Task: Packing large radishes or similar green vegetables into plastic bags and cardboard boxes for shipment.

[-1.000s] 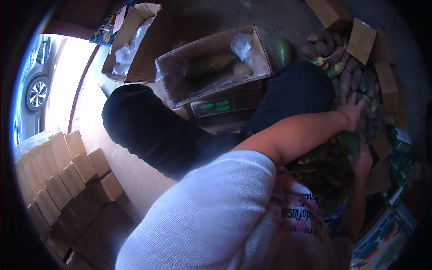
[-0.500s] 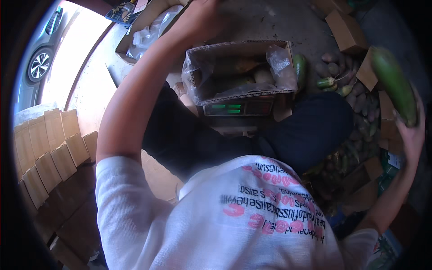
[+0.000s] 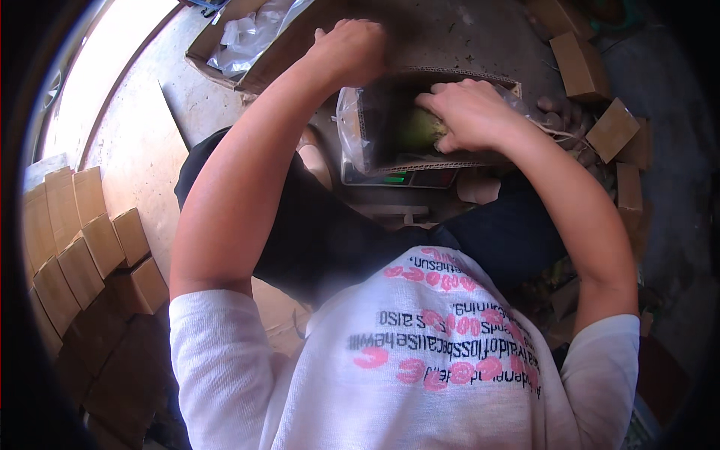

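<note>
A long green vegetable (image 3: 416,135) lies low inside the open cardboard box (image 3: 427,163), and my right hand (image 3: 469,109) is closed over its right end, fingers curved round it. Clear plastic (image 3: 350,124) lines the box and hangs over its left wall. Beneath the box a scale (image 3: 435,178) shows lit green digits. My left hand (image 3: 349,52) hangs just beyond the far left corner of the box. Its fingers point away and blur into the dark, so their grip is hidden. Other contents of the box are in shadow or behind my right hand.
Another box with clear plastic (image 3: 247,37) stands at the far left. Small brown cartons (image 3: 581,67) lie at the right, near a heap of root vegetables (image 3: 566,116). Stacked brown cartons (image 3: 82,266) fill the left side. My dark-trousered legs (image 3: 300,217) flank the scale.
My right hand has brought the long green vegetable from the far right into the box. The left hand has come slightly nearer the box. The view has shifted a little.
</note>
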Demonstrator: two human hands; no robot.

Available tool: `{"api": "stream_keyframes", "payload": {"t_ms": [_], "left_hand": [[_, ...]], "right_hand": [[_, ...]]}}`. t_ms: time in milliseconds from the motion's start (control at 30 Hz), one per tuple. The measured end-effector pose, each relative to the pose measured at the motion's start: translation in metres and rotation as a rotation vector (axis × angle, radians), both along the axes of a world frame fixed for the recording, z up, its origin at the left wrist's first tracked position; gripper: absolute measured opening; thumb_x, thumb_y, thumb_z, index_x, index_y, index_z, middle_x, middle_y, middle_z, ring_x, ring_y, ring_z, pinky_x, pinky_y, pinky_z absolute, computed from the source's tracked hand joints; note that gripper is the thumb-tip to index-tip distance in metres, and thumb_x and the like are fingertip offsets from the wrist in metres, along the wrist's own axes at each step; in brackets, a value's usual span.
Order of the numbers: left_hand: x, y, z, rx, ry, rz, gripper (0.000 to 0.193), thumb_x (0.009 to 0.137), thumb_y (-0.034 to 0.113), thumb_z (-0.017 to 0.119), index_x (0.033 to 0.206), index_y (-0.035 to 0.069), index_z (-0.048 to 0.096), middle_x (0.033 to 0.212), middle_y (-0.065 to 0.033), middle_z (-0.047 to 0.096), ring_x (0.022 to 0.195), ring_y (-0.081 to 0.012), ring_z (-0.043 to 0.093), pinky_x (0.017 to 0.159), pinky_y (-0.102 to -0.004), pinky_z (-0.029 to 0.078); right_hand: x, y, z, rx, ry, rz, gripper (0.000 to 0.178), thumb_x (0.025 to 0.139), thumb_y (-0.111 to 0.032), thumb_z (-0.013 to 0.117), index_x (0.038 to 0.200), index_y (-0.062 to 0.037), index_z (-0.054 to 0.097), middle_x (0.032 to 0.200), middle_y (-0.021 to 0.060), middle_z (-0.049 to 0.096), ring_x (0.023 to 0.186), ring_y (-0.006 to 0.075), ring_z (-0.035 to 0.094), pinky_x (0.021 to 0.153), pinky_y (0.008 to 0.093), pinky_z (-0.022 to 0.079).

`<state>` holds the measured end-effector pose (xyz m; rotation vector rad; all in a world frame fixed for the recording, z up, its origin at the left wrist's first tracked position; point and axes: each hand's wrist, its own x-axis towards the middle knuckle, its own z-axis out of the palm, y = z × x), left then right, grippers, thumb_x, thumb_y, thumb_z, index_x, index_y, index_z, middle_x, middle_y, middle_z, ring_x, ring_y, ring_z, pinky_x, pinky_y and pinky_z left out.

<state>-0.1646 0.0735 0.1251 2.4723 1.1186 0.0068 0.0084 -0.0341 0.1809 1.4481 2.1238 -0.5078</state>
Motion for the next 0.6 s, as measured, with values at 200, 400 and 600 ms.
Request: {"api": "stream_keyframes", "payload": {"t_ms": [200,400,600], "left_hand": [[0.004,0.002,0.005,-0.002,0.089,-0.012,0.033,0.083,0.027,0.071,0.106,0.004,0.068,0.111,-0.017,0.068,0.11,-0.0368,0.063,0.095,-0.0539,0.049],[0.007,-0.005,0.022,0.046,0.092,-0.112,0.032,0.084,0.027,0.068,0.089,-0.004,0.071,0.094,-0.024,0.069,0.092,-0.0412,0.067,0.082,-0.0475,0.056],[0.03,0.006,0.034,0.009,-0.129,-0.165,0.029,0.088,0.03,0.066,0.102,0.005,0.073,0.096,-0.019,0.071,0.087,-0.033,0.068,0.076,-0.0396,0.055]], "right_hand": [[0.048,-0.009,-0.13,-0.04,0.343,-0.016,0.064,0.074,-0.016,0.077,0.135,-0.0144,0.055,0.127,0.0156,0.06,0.12,0.0339,0.056,0.099,0.0453,0.049],[0.041,-0.014,-0.118,0.012,0.161,-0.033,0.062,0.075,-0.016,0.077,0.133,-0.0137,0.056,0.127,0.0134,0.058,0.119,0.0335,0.057,0.098,0.0451,0.05],[0.082,-0.025,-0.071,0.191,0.265,0.01,0.053,0.085,-0.019,0.07,0.133,-0.0048,0.053,0.125,0.0165,0.061,0.113,0.032,0.062,0.095,0.0433,0.05]]}}
